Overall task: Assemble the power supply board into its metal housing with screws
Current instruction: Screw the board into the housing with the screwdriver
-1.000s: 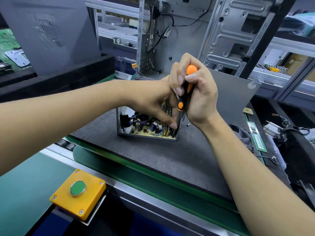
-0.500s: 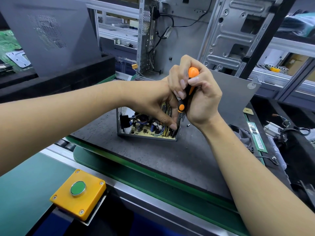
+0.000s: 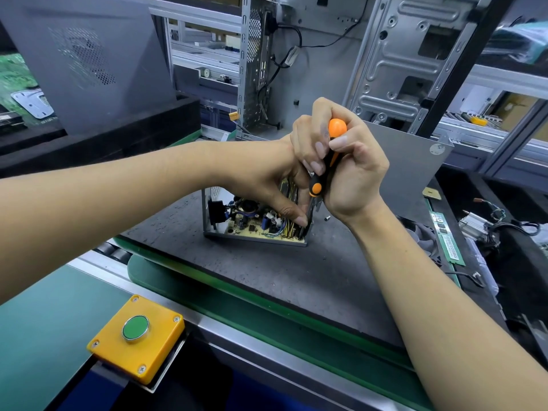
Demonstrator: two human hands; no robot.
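Housing: the open metal housing (image 3: 255,237) is sitting near the middle of a dark grey work mat (image 3: 267,277), with bare mat lying open on its near side.
Board: the power supply board (image 3: 261,228) is lying inside the housing, its components and wires facing up.
Right hand: the right hand (image 3: 353,176) is wrapping its fingers around an orange and black screwdriver (image 3: 324,167), which is standing nearly upright over the housing's right corner.
Left hand: the left hand (image 3: 272,179) is reaching across, its thumb pressing down by the screwdriver shaft inside the housing; the other fingers are hidden behind the right hand, so whether it is grasping anything cannot be told.
Loose screw: a small screw (image 3: 327,217) is lying on the mat just right of the housing.
Near edge: a green strip (image 3: 237,280) is bordering the mat's front edge.
Button box: a yellow box with a green button (image 3: 135,336) is sitting well apart, at the lower left.
Right margin: a green memory stick (image 3: 446,237) is lying along the mat's right edge.
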